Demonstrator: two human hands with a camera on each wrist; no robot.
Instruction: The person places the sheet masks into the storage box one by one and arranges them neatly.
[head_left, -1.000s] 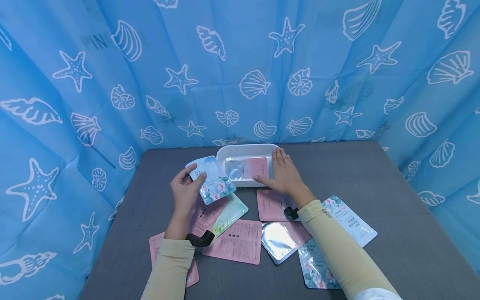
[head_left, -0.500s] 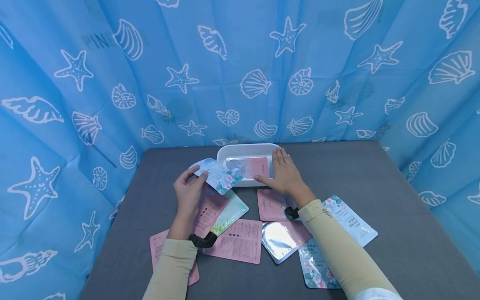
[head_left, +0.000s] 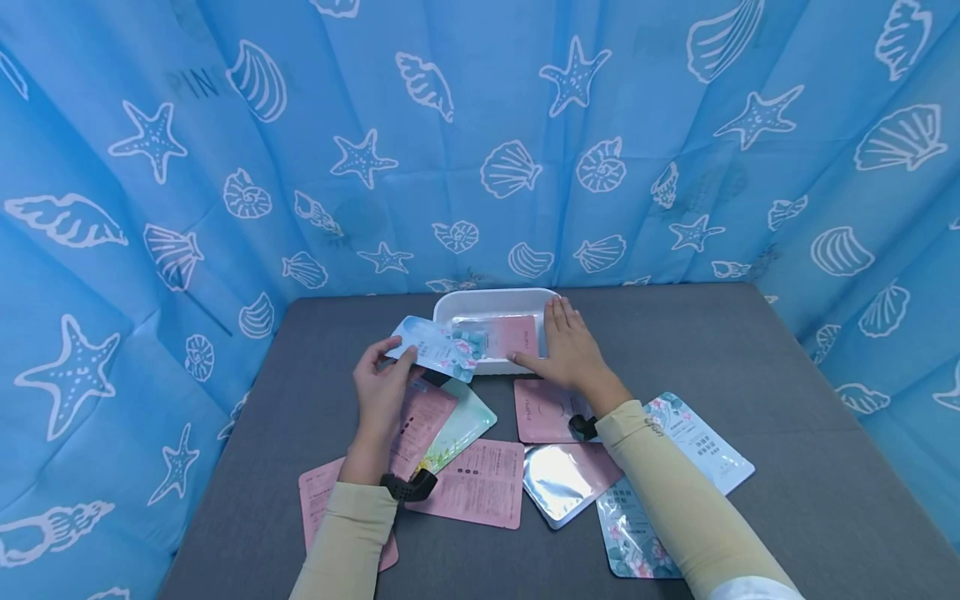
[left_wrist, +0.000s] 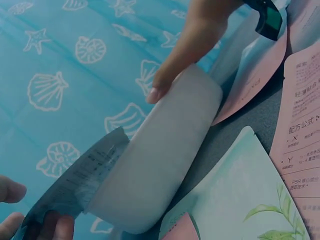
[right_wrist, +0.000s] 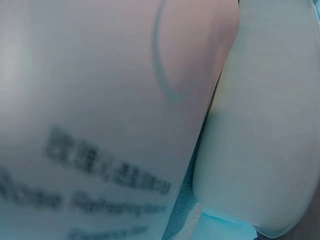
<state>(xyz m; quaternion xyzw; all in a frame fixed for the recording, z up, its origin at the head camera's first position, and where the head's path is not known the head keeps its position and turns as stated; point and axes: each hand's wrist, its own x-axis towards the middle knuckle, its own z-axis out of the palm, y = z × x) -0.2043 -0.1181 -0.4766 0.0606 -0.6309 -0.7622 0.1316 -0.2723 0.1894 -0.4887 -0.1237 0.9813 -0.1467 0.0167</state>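
Observation:
My left hand [head_left: 380,392] pinches a pale blue floral face mask packet [head_left: 435,348] between thumb and fingers. The packet is tilted, its right end over the left part of the white plastic box [head_left: 495,367]. In the left wrist view, the packet [left_wrist: 92,162] crosses the box's rim beside the fingertips [left_wrist: 64,227]. A pink and silver packet [head_left: 516,333] lies inside the box. Against the box's right end rests my right hand [head_left: 573,354], fingers straight and thumb along the front rim. The right wrist view shows the box's outer wall [right_wrist: 255,120] but no fingers.
In front of the box lie several pink packets [head_left: 480,483], a pale green one [head_left: 461,425] and a silver-and-pink one [head_left: 566,483]. Blue floral packets [head_left: 708,446] lie at the right, partly under the right forearm. A blue shell-print curtain [head_left: 480,167] hangs behind the grey table [head_left: 675,333].
My left hand has moved slightly right, bringing the blue packet from left of the box to over its left side and tipping it flatter. The right hand stays on the box.

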